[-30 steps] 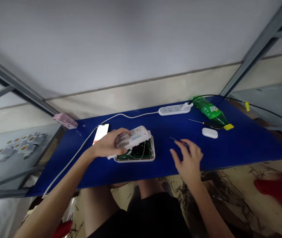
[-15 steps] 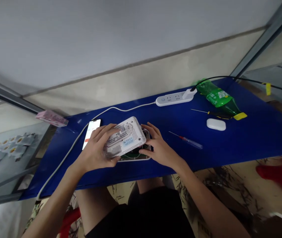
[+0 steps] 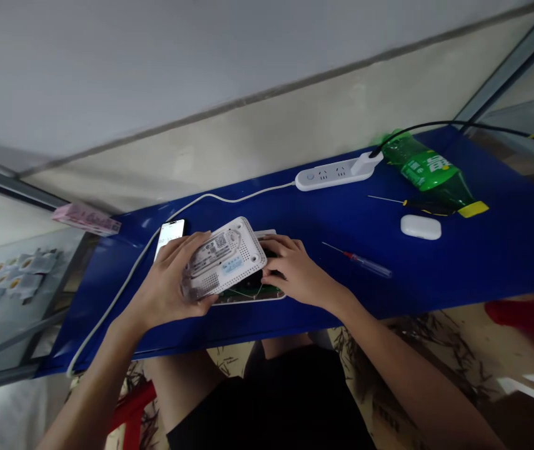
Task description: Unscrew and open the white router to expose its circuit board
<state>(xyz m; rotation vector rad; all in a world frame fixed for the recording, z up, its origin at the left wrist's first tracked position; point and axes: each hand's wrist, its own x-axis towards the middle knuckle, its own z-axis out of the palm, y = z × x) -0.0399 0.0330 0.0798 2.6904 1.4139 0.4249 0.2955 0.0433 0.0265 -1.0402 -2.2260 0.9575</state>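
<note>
My left hand (image 3: 166,284) grips a white vented plastic cover (image 3: 229,259) with printed labels, likely from a router, and holds it tilted. Under it lies the open lower housing (image 3: 248,302), white-edged, with a green circuit board (image 3: 234,294) and a thin pale wire partly showing. At the housing's right side, my right hand (image 3: 290,269) has its fingers bent together over the inside. Whatever they pinch is hidden. To the right of that hand, a screwdriver with a clear handle (image 3: 370,265) lies on the blue tabletop (image 3: 323,294).
A phone (image 3: 171,234) lies behind my left hand. Farther back are a white power strip (image 3: 335,175) and its cable (image 3: 215,197). On the right are a green bottle (image 3: 429,169), a yellow-black screwdriver (image 3: 424,208) and a white case (image 3: 421,227). A pink box (image 3: 86,219) is at the left edge.
The cover has shifted a little left from the housing, showing more of the inside at the right. My right hand's fingers have moved inward over the housing and curled more. The view has turned slightly.
</note>
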